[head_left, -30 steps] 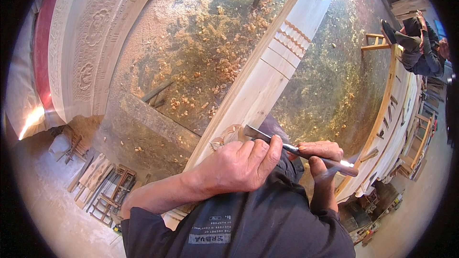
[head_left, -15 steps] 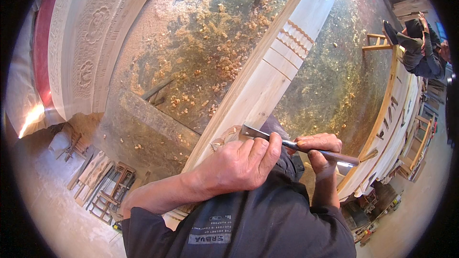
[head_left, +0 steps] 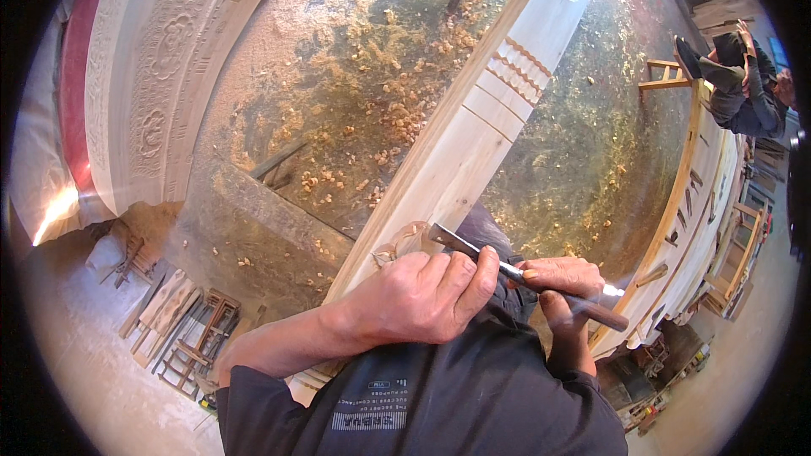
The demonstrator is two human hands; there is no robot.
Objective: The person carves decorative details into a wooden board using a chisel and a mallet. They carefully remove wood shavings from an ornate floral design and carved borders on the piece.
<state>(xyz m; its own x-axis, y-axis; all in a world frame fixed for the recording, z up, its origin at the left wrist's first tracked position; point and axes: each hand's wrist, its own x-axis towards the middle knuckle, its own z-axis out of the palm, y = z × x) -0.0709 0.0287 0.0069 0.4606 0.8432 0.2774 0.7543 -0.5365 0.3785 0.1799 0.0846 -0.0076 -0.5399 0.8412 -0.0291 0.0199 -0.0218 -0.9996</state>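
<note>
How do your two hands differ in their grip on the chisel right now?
The left hand wraps the chisel near its metal blade and rests down on the pale wooden beam; the right hand grips farther back, by the dark wooden handle, off the beam. The left shows its back to the camera, the right mostly its fingers. Both are closed on the same tool.

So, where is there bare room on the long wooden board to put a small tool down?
The plain stretch of the board, between the zigzag carved bands and the chisel, is bare. Near the left hand and right hand it is crowded. The floor beside carries wood chips.
</note>
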